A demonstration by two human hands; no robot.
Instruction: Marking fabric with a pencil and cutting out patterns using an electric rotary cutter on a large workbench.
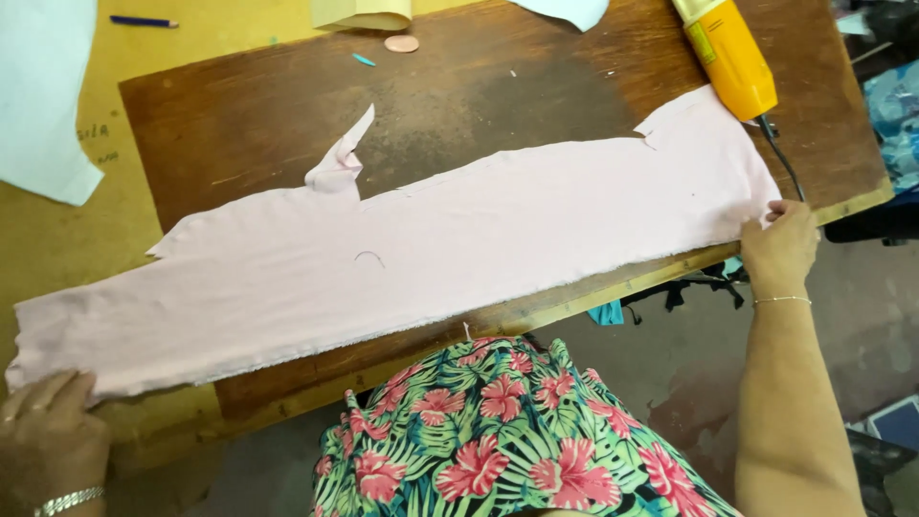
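A long strip of pale pink fabric [450, 249] lies stretched across a dark wooden board [479, 86], its ragged upper edge rising to a folded point near the left middle. My left hand [48, 431] grips the strip's left end at the lower left corner of the view. At the board's right edge my right hand [780, 251] pinches the strip's right end. The fabric is pulled flat between both hands.
A yellow corded tool [732, 53] rests on the board's far right, its black cable running past my right hand. Light blue paper [43, 96], a pen [144, 21] and a pink chalk disc [401, 43] lie beyond. Floral clothing [507, 440] fills the bottom middle.
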